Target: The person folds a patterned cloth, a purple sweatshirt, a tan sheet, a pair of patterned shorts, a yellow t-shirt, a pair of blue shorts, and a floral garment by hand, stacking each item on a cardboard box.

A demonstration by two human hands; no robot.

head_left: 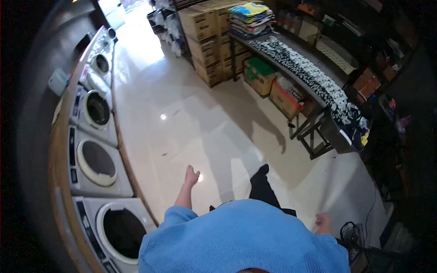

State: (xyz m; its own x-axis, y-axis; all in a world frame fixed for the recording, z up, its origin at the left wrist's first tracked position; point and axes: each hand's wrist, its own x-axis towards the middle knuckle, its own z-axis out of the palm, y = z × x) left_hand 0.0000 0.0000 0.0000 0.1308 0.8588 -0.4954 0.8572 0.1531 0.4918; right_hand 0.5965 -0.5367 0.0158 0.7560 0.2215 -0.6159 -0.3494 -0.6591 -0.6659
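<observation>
Head view: looking down across a pale floor (150,145), apparently walking along the aisle, so being between handlings, by the look of it, rather than in the middle of one. Passing a row of washing machines (98,159) on the left. Facing a long dark desk (284,70) ahead on the right, and a stack of cardboard boxes (205,50) beside its far end. Seeing black-and-white cloth (302,66) lying along the desk, then a pile of folded clothes (252,25) at the far end, well out of reach. Passing near a dark wiry thing (351,233) at lower right, too unclear to name. Holding the left hand (191,175) out over the floor, loosely open, apparently empty, touching nothing. Holding the right hand (323,224) low on the other side; not being able to tell, through blur, whether open or closed. Calling next, as a judgement, for minding the footing and bringing both hands closer before any grasp.
</observation>
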